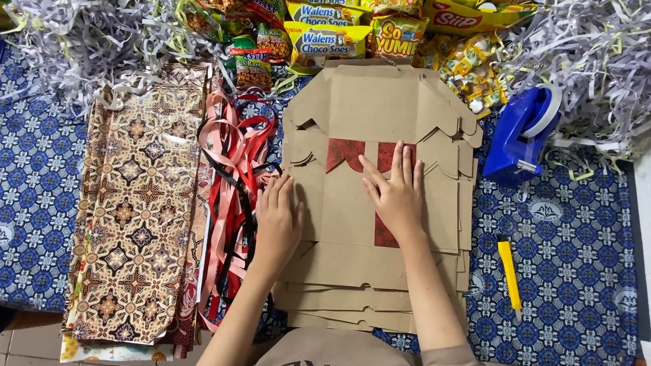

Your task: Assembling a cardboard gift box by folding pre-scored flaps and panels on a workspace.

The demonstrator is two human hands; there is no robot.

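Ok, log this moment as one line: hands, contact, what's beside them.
left hand: flat on cardboard stack's left edge, by ribbons | right hand: flat on stack top | yellow cutter: untouched

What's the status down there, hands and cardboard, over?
Left hand flat on the left edge of the cardboard box blanks, fingers open. Right hand pressing the top blank's middle, holding nothing. Ribbons lie against the stack's left side.

— From where is the camera looking?

— It is sitting on the person's head and is facing almost straight down at the table (571, 251).

— How near is it standing?

— Near, at about arm's reach: both forearms are entering from the bottom edge. The far side of the table is lying at the top. Only this one view is showing, so nothing is being shared.
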